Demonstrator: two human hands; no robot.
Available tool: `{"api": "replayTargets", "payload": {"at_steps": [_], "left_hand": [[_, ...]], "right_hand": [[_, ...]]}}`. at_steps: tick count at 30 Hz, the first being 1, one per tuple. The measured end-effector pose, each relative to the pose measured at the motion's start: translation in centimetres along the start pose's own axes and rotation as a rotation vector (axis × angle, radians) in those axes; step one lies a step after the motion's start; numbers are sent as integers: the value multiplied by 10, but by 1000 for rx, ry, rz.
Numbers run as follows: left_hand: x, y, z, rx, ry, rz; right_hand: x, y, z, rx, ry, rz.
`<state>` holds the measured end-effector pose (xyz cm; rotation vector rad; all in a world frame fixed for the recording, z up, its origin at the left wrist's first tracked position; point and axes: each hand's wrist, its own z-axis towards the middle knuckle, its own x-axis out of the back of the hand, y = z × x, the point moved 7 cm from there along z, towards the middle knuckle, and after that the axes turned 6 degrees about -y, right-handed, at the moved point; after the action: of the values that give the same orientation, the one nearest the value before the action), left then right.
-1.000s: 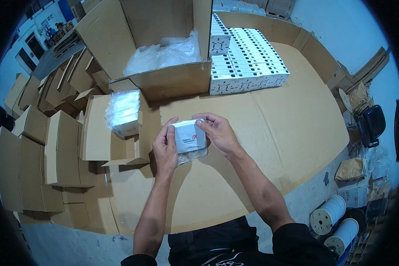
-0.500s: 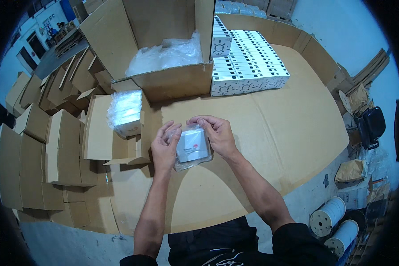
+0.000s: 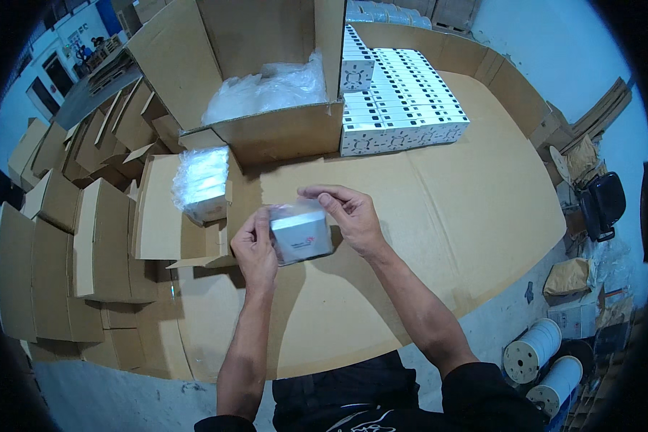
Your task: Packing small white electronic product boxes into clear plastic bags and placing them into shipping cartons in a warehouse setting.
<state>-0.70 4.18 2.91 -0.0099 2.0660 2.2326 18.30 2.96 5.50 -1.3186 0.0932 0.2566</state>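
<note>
Between my hands is a small white box [image 3: 300, 237] inside a clear plastic bag [image 3: 297, 209], with a little red mark on its face. My left hand [image 3: 256, 243] pinches the bag at its upper left corner, the thumb along the edge. At the bag's upper right, my right hand [image 3: 347, 214] has thumb and index finger closed together at the top edge. The bag looks tilted up off the cardboard tabletop [image 3: 410, 237]. To the left, an open carton [image 3: 158, 209] holds a bubble-wrapped bundle of white boxes [image 3: 203, 183].
A tall open carton [image 3: 281, 140] with clear plastic bags [image 3: 270, 90] stands at the back. Beside it are rows of white boxes [image 3: 407, 108] with dark markings. Many folded cartons [image 3: 108, 237] crowd the left side. Cable spools [image 3: 533, 351] stand on the floor at lower right.
The bagged box has tipped up and shifted slightly left, its face now turned more toward me. My left hand has moved left and down with it; my right hand has barely moved.
</note>
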Motion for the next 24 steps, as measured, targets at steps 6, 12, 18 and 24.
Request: {"api": "replayTargets", "payload": {"at_steps": [6,12,18,24], "left_hand": [[-10,-4,5,-80,10,-413],[-14,-3,18,-180,-57,-437],[-22,0,17,-213,-161,-175],[-24,-12,16,-35,-236,-192]], "right_hand": [[-8,1,-6,-138,-155,-149],[2,17,-3,-196,-139,-106],[9,13,-1,-121,-54,-54],[15,-2,-4,-179,-47,-7]]}}
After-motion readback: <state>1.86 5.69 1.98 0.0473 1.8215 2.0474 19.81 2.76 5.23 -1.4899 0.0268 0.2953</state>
